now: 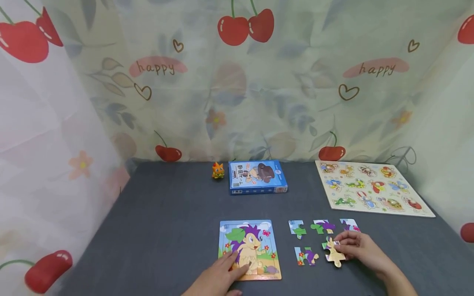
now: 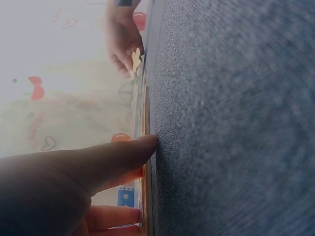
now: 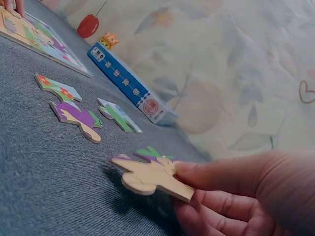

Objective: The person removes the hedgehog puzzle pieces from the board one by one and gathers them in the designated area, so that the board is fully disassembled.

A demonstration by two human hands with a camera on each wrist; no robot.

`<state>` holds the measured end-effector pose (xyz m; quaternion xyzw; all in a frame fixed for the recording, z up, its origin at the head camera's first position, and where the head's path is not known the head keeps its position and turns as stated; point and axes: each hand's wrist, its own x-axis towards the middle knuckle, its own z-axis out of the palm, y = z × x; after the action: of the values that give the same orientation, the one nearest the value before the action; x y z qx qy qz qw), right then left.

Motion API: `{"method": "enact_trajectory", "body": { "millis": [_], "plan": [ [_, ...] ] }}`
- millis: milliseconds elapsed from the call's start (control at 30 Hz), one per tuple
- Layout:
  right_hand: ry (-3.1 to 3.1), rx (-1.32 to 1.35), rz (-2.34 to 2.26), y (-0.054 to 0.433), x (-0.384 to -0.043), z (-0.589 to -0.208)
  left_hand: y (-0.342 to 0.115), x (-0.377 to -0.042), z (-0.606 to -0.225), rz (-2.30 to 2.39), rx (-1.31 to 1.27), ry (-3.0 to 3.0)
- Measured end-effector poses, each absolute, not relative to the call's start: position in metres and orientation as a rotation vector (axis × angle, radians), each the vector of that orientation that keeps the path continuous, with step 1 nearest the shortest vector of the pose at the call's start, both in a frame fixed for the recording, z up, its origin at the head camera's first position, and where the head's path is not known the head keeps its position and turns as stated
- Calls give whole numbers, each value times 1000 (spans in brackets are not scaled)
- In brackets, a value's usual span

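Note:
My left hand (image 1: 218,273) rests on the hedgehog jigsaw board (image 1: 268,265), its extended fingers over the lower left part. In the left wrist view the thumb (image 2: 123,155) lies at the board's edge. Between thumb and fingers, my right hand (image 1: 364,250) pinches a mostly tan puzzle piece (image 3: 147,174), raised above the table with its shadow below. Around it lie a purple, tan and flowered piece (image 1: 306,255), a blue-and-green piece (image 1: 297,228), a green-and-purple piece (image 1: 324,226) and a blue piece with a red flower (image 1: 348,224), partly hidden by the hand.
A blue game box (image 1: 258,176) lies at the back of the dark table (image 1: 166,230), with a small orange figurine (image 1: 218,170) to its left. At the back right is a wooden board with insect pictures (image 1: 374,189). Patterned curtains (image 1: 192,102) enclose the back and sides.

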<state>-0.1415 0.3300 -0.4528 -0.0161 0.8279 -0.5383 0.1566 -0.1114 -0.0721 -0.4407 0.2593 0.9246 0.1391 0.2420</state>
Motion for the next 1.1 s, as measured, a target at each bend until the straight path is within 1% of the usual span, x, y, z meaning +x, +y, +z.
{"method": "enact_trajectory", "body": {
  "millis": [233,467,767,1100],
  "plan": [
    [2417,-18,-1462,330,-144,-454,-71,-112,-438,367,708,2536],
    [2504,-65,-1433,326,-142,-459,-71,-111,-437,355,682,2534],
    [2595,-51,-1388,321,-140,-458,-71,-111,-438,350,694,2529],
    [2537,-252,-1378,328,-139,-454,-71,-111,-438,342,685,2527]
  ]
}}
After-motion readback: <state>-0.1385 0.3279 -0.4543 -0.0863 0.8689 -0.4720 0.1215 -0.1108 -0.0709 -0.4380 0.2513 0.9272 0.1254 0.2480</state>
